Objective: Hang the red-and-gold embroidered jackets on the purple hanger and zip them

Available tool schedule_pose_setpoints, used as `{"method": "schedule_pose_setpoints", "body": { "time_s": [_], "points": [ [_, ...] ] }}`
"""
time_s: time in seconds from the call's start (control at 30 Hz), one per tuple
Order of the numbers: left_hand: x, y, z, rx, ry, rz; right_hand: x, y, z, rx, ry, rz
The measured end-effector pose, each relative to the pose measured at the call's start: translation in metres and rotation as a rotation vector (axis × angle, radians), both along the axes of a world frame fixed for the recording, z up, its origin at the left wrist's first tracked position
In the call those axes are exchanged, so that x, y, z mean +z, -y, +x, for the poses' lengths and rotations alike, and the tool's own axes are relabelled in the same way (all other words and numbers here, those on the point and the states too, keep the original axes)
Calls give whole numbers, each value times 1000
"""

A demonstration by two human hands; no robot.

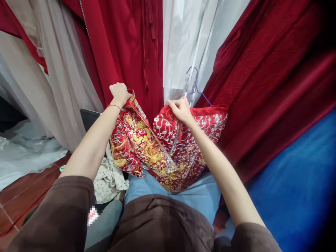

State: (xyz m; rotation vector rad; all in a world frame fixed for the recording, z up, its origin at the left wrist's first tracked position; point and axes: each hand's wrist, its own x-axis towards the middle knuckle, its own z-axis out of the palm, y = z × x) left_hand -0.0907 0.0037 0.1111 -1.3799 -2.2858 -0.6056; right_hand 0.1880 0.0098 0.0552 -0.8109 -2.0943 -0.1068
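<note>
Left hand (120,93) closed, fingers curled over one top edge of the red embroidered garment (181,161). Right hand (181,109) pinching its red trim, thumb against fingers. Garment sags between them in a V, bottom on my blue trousers (147,185). Purple hanger (196,83) just beyond my right hand. Dotted cloth (109,182) left of lap. Red drapes (126,52) hang ahead.

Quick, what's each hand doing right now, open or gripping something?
Left hand: closed, holding an edge of the red embroidered fabric.
Right hand: closed, pinching the fabric's upper edge.
</note>
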Motion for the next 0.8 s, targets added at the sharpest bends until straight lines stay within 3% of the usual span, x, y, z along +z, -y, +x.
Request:
{"method": "schedule_pose_setpoints", "body": {
  "time_s": [0.17, 0.27, 0.33, 0.43, 0.5, 0.63, 0.8],
  "points": [
    [32, 7, 19, -113, -26, 107, 11, 11, 15, 130, -8, -35],
    [55, 11, 39, -204, -55, 169, 8, 10, 10, 154, 112, -28],
    [63, 13, 58, -319, -153, 135, 3, 8, 1, 116, 244, 10],
    [58, 18, 90, -567, -378, -119, -7, 5, -11, -14, 413, 83],
    [47, 19, 106, -659, -466, -252, -11, 4, -15, -84, 464, 96],
    [31, 15, 113, -603, -454, -175, -9, 4, -9, -55, 508, 73],
    [42, 7, 95, -439, -272, 13, -4, 1, 3, 60, 473, 35]
  ]
}}
